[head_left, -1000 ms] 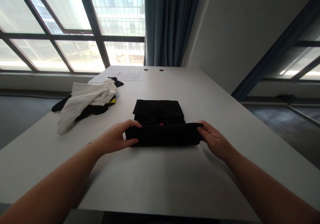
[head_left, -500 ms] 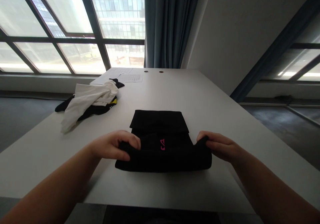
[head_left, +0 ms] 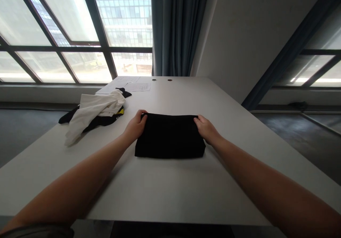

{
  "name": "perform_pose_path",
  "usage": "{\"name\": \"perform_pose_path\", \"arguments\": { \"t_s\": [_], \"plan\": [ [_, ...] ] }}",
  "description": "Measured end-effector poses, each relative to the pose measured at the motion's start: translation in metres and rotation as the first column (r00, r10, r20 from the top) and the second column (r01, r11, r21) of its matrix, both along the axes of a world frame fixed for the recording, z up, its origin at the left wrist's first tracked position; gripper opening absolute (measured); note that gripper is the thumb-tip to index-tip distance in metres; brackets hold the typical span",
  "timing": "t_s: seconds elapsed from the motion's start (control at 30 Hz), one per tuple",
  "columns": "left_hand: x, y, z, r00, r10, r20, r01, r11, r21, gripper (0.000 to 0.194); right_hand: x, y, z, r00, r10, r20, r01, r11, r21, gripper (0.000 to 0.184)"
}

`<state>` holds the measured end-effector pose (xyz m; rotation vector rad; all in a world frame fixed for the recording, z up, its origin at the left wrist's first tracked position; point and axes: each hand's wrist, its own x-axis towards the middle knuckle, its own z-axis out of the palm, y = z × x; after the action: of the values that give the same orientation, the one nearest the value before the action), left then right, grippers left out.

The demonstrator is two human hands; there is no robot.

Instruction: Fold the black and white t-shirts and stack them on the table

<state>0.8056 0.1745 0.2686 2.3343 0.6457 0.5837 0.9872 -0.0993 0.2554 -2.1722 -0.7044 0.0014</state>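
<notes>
A black garment [head_left: 170, 137], folded into a compact rectangle, lies on the white table [head_left: 173, 192] in front of me. Its exact kind cannot be made out. My left hand [head_left: 137, 124] pinches the far left corner, thumb on the near side and fingers behind. At the far right corner my right hand [head_left: 206, 127] grips the cloth the same way. The far edge runs nearly straight between both hands. No pink mark shows on the upper face.
A loose heap of clothes, with a white garment [head_left: 96, 108] over black ones, lies at the table's left edge. Papers [head_left: 137, 86] rest at the far left. Two round cable holes mark the far end, before a blue curtain [head_left: 178, 28] and windows.
Both hands have carried the garment's near edge away from me and over onto its far part. The pink mark is now covered, and the black bundle is shorter.
</notes>
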Motion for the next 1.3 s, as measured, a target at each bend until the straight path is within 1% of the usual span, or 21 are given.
{"name": "perform_pose_path", "arguments": {
  "t_s": [0.03, 0.1, 0.17, 0.23, 0.3, 0.37, 0.43, 0.5, 0.57, 0.63, 0.67, 0.7, 0.77, 0.83, 0.9, 0.97, 1.03, 1.1, 1.13, 1.2, 1.3],
  "plan": [
    [0.007, 0.005, -0.004, 0.999, 0.008, -0.053, -0.005, 0.999, 0.046, 0.031, 0.008, 0.006, -0.003, 1.0, -0.011, 0.027, 0.014, 0.994, -0.105, 0.026],
    [0.017, 0.012, -0.011, 0.984, 0.021, -0.176, 0.0, 0.993, 0.121, 0.031, 0.02, 0.015, -0.01, 0.997, 0.008, 0.074, 0.013, 0.961, -0.276, 0.024],
    [0.02, 0.018, -0.017, 0.96, 0.032, -0.279, 0.019, 0.984, 0.18, 0.032, 0.026, 0.017, -0.017, 0.992, 0.043, 0.12, 0.002, 0.935, -0.354, 0.022],
    [0.019, 0.02, -0.02, 0.942, 0.057, -0.331, 0.021, 0.973, 0.228, 0.035, 0.028, 0.016, -0.023, 0.984, 0.062, 0.167, 0.002, 0.934, -0.357, 0.022],
    [0.017, 0.02, -0.022, 0.937, 0.085, -0.339, 0.005, 0.966, 0.257, 0.036, 0.029, 0.013, -0.026, 0.976, 0.063, 0.206, 0.009, 0.944, -0.33, 0.024],
    [0.017, 0.022, -0.025, 0.959, 0.09, -0.269, -0.008, 0.957, 0.291, 0.035, 0.032, 0.012, -0.029, 0.969, 0.055, 0.24, 0.018, 0.956, -0.292, 0.026],
    [0.02, 0.027, -0.03, 0.986, 0.039, -0.163, 0.013, 0.952, 0.306, 0.031, 0.036, 0.012, -0.031, 0.96, 0.055, 0.276, 0.02, 0.965, -0.261, 0.026],
    [0.024, 0.034, -0.036, 0.993, -0.015, -0.113, 0.043, 0.966, 0.253, 0.026, 0.041, 0.014, -0.036, 0.952, 0.068, 0.297, 0.011, 0.967, -0.256, 0.023],
    [0.027, 0.041, -0.04, 0.992, -0.03, -0.119, 0.047, 0.988, 0.146, 0.022, 0.045, 0.016, -0.04, 0.953, 0.075, 0.292, 0.002, 0.967, -0.253, 0.017],
    [0.029, 0.045, -0.04, 0.993, -0.017, -0.114, 0.025, 0.997, 0.07, 0.019, 0.048, 0.017, -0.042, 0.964, 0.055, 0.259, 0.008, 0.972, -0.236, 0.014],
    [0.028, 0.044, -0.037, 0.994, -0.01, -0.105, 0.016, 0.998, 0.059, 0.018, 0.047, 0.017, -0.04, 0.971, 0.04, 0.238, 0.015, 0.974, -0.225, 0.015],
    [0.026, 0.041, -0.033, 0.996, -0.003, -0.091, 0.01, 0.997, 0.076, 0.018, 0.044, 0.017, -0.036, 0.973, 0.028, 0.228, 0.021, 0.977, -0.212, 0.017],
    [0.02, 0.027, -0.02, 0.999, -0.01, -0.047, 0.019, 0.98, 0.2, 0.021, 0.032, 0.017, -0.025, 0.959, 0.046, 0.279, 0.006, 0.983, -0.184, 0.026],
    [0.012, 0.001, -0.007, 0.998, -0.069, -0.006, 0.066, 0.922, 0.382, 0.025, 0.009, 0.018, -0.012, 0.9, 0.133, 0.414, -0.061, 0.981, -0.183, 0.034],
    [0.003, -0.031, -0.001, 0.984, -0.166, -0.067, 0.178, 0.858, 0.482, 0.034, -0.021, 0.022, -0.003, 0.818, 0.266, 0.511, -0.151, 0.955, -0.254, 0.038],
    [-0.003, -0.058, -0.003, 0.955, -0.24, -0.175, 0.297, 0.796, 0.528, 0.04, -0.05, 0.027, 0.0, 0.79, 0.367, 0.491, -0.195, 0.91, -0.366, 0.046],
    [-0.006, -0.074, -0.014, 0.941, -0.22, -0.257, 0.33, 0.768, 0.549, 0.047, -0.07, 0.032, -0.005, 0.814, 0.414, 0.409, -0.185, 0.851, -0.492, 0.056],
    [-0.007, -0.077, -0.026, 0.93, -0.199, -0.308, 0.344, 0.765, 0.544, 0.054, -0.079, 0.034, -0.013, 0.85, 0.408, 0.334, -0.153, 0.796, -0.586, 0.065],
    [-0.006, -0.074, -0.032, 0.925, -0.202, -0.322, 0.354, 0.767, 0.535, 0.055, -0.08, 0.034, -0.016, 0.863, 0.396, 0.314, -0.135, 0.779, -0.613, 0.068],
    [-0.006, -0.064, -0.039, 0.922, -0.216, -0.323, 0.363, 0.772, 0.522, 0.054, -0.078, 0.032, -0.021, 0.878, 0.372, 0.302, -0.108, 0.768, -0.631, 0.072],
    [-0.007, -0.047, -0.042, 0.938, -0.183, -0.295, 0.315, 0.803, 0.506, 0.055, -0.071, 0.029, -0.025, 0.892, 0.339, 0.299, -0.089, 0.78, -0.619, 0.074]
  ]
}}
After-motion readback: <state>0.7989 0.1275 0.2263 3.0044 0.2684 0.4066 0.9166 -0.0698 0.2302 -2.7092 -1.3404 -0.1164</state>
